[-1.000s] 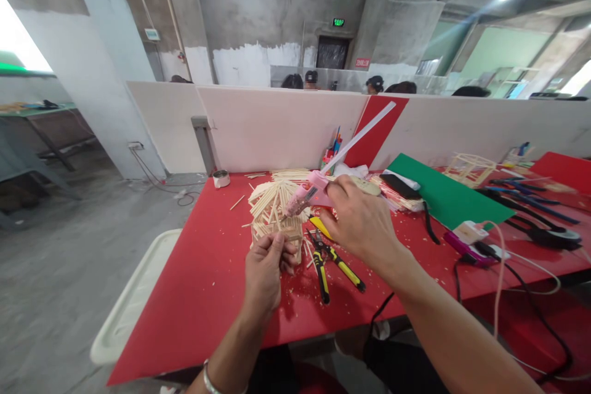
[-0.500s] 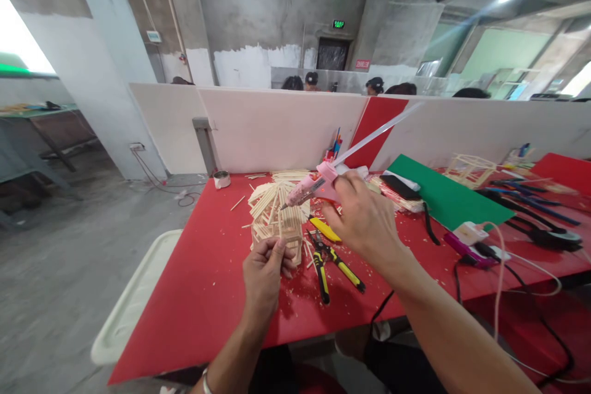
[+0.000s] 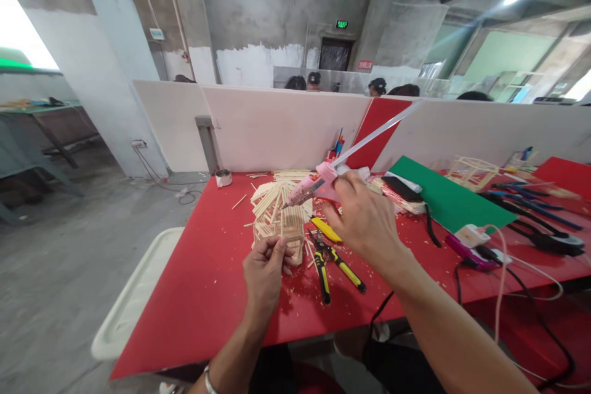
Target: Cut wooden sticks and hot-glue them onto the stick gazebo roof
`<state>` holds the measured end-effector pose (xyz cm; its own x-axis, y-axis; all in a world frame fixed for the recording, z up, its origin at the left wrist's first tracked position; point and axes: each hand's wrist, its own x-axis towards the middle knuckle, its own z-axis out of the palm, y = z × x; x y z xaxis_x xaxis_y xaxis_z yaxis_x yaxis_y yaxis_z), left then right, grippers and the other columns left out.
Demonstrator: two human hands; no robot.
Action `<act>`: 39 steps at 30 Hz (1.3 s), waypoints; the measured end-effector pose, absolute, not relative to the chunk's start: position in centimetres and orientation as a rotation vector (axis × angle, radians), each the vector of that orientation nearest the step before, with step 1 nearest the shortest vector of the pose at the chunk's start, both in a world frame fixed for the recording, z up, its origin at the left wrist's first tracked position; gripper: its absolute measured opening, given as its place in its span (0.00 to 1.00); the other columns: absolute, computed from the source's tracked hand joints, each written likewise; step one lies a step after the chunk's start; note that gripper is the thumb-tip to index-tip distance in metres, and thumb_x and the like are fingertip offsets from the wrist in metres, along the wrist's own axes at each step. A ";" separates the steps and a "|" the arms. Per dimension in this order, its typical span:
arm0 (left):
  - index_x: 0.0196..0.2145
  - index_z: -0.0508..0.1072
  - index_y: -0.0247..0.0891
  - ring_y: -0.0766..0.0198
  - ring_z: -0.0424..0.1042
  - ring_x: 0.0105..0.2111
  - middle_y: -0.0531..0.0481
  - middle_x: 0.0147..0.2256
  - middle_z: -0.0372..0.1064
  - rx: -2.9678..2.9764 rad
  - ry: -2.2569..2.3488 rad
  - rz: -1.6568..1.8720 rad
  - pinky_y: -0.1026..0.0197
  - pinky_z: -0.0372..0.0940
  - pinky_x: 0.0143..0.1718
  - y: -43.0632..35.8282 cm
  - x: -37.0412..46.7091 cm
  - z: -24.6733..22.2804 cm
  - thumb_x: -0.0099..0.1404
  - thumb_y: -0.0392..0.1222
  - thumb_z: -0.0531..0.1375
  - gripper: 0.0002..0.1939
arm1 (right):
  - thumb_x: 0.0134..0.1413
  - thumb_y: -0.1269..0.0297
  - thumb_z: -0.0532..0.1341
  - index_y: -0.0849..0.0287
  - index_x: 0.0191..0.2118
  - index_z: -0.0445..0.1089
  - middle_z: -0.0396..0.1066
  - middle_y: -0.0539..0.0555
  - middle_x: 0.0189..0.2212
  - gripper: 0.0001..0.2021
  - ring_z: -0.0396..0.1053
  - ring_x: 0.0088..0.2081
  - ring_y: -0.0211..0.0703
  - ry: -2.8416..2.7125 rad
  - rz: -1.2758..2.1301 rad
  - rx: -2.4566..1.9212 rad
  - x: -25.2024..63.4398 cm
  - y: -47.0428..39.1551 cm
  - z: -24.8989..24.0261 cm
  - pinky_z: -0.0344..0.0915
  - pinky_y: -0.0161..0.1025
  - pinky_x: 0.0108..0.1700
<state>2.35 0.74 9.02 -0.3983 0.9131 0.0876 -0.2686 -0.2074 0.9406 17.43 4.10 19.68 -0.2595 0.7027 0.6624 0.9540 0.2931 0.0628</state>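
Hands (image 3: 367,212) hold pink glue gun (image 3: 311,187) and pale stick (image 3: 282,223).

On the table (image 3: 194,295), pliers (image 3: 322,272) lie right of the stick pile (image 3: 268,202), a tape roll (image 3: 223,180) left of it.

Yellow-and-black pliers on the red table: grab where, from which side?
Likely both handles of the pliers, from above on the near side: the handles splay toward the camera, while the head points away, close to the yellow tool.
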 end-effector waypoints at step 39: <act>0.23 0.69 0.33 0.73 0.60 0.11 0.55 0.15 0.66 0.732 1.050 1.694 0.71 0.55 0.09 2.7 2.5 11.4 0.45 0.52 0.69 0.19 | 0.54 0.64 0.53 0.61 0.47 0.64 0.68 0.60 0.44 0.15 0.67 0.35 0.46 -1.927 -0.580 -1.487 17.4 5.1 19.2 0.50 0.38 0.26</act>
<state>2.49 2.74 11.39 -0.3433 0.9392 -0.0014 -0.4193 -0.1519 0.8950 17.40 5.14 19.19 -0.1664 0.6864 0.7079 0.9632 0.2669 -0.0325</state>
